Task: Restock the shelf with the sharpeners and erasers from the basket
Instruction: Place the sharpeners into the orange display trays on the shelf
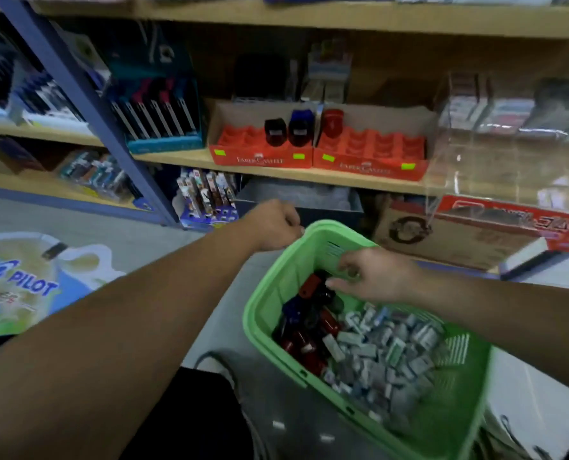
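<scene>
A long wooden shelf (pixel 309 175) across mid-frame carries two red cardboard display trays (pixel 369 167), directly above the green plastic basket (pixel 449 423) at lower right. The left hand (pixel 273 227) curls round its far rim. The right hand (pixel 376 277), nearer, hangs half-curled just right of the red, blue and black sharpeners (pixel 309 320), with grey-wrapped erasers (pixel 386 356) lower in frame; whether it holds anything I cannot tell.

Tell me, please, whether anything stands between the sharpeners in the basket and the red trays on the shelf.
Nothing visible does. The red trays sit at the front of the shelf, slots open; the clear box stands beside them, not in front.
</scene>
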